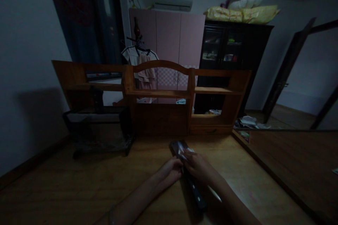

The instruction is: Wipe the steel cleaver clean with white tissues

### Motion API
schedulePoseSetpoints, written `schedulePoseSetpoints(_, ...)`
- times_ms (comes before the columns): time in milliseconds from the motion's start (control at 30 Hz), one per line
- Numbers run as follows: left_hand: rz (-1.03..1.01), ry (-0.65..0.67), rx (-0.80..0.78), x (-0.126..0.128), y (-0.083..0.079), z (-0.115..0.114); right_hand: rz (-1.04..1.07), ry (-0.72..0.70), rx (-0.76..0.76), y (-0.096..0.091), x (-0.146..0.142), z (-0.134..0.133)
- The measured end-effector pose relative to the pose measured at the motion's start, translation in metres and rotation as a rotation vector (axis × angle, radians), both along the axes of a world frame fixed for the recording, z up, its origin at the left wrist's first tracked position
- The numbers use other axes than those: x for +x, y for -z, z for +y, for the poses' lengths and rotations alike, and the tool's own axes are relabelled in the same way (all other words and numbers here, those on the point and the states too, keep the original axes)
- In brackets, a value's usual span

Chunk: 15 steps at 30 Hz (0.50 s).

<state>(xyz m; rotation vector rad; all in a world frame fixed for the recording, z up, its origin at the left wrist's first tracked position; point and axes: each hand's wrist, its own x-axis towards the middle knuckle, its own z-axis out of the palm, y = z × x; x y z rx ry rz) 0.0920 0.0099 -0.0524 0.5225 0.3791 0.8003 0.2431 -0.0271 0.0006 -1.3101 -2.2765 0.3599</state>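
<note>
A long dark knife [195,194] lies at a slant on the wooden tabletop, its black riveted handle toward me and its broad, shiny end pointing away. My left hand [171,169] is closed at the knife's left edge, with the fingertips against it. Over the blade, my right hand [196,165] presses a crumpled white tissue [182,150] with bent fingers. Part of the blade is hidden under this hand. A thin pale curved piece [215,194] shows beside my right wrist; I cannot make out what it is.
A wooden shelf unit [161,94] stands along the far side of the wooden table [132,182]. At left sits a dark-framed glass tank [99,132]. A raised wooden edge [264,165] runs along the right. Behind are pink wardrobes [169,38] and a black cabinet [237,47]. The room is dim.
</note>
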Motion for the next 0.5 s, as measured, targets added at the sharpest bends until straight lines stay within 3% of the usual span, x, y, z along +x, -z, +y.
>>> schedulePoseSetpoints(500,-0.006,0.001,-0.006,-0.0009,-0.0057,-0.0034,0.006,0.007,-0.002,0.0027,0.0012,-0.001)
